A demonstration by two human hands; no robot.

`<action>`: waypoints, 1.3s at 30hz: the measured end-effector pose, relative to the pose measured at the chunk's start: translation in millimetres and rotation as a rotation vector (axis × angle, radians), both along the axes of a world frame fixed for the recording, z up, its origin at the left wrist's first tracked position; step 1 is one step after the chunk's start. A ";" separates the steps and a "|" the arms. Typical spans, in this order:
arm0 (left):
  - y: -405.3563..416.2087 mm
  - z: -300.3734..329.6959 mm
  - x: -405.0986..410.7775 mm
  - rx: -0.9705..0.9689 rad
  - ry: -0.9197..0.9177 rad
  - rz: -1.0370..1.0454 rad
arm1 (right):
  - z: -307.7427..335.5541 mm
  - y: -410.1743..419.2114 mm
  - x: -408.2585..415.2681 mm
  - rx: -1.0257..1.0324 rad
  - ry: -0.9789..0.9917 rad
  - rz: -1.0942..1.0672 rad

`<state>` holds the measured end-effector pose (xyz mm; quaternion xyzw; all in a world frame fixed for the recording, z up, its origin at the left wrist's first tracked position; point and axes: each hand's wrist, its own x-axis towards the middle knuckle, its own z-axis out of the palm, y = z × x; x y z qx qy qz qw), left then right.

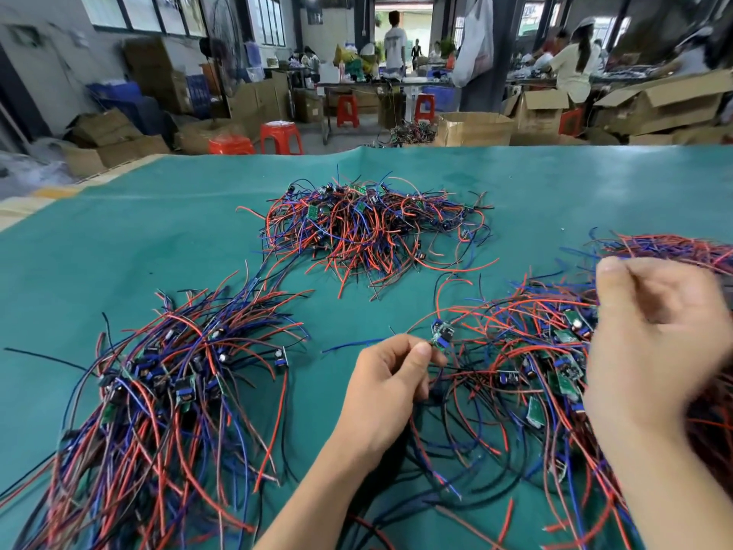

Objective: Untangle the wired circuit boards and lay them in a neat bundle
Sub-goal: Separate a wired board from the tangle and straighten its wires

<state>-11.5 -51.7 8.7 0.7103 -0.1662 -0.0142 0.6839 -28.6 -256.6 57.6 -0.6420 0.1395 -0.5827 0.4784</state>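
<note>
My left hand (pixel 390 385) pinches a small green circuit board (pixel 441 336) with red, blue and black wires, held just above the table at centre. My right hand (pixel 654 343) is raised and blurred over a tangled heap of wired boards (pixel 531 359) on the right, fingers curled; thin wires seem to run through them. A laid-out bundle of wired boards (pixel 166 379) lies at the left, wires fanning toward me. Another tangled pile (pixel 369 228) sits farther back at centre.
Everything rests on a green table mat (pixel 158 232). More wires (pixel 674 248) lie at the far right edge. Beyond the table are red stools (pixel 281 136), cardboard boxes (pixel 474 129) and people working at benches.
</note>
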 end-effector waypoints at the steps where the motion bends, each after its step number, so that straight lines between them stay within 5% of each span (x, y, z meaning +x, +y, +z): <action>1: -0.4 -0.2 0.5 -0.016 0.011 0.007 | -2.2 7.9 -0.8 -0.050 0.080 0.042; 4: -1.3 -0.7 0.9 -0.027 0.021 0.000 | -14.0 39.8 -2.7 -0.254 0.456 0.336; 7: -1.0 1.4 0.0 -0.031 0.028 -0.055 | -26.4 60.8 -1.7 -0.264 0.617 0.615; 13: -2.7 1.4 -0.4 -0.054 0.025 -0.082 | -27.4 61.5 -3.0 -0.289 0.472 0.693; 29: -2.1 2.6 -2.1 0.208 -0.027 -0.091 | 27.3 2.3 -15.4 -0.119 0.094 0.083; 31: -3.0 1.4 -3.3 0.231 -0.033 -0.061 | 48.8 -10.7 -25.1 -0.103 0.221 0.202; 34: -5.1 1.0 -4.3 0.218 -0.034 -0.043 | 75.1 28.8 -29.0 -0.082 0.116 0.323; 39: -3.7 3.4 -8.7 0.101 -0.005 -0.056 | 90.1 150.5 -0.2 -0.202 0.304 0.844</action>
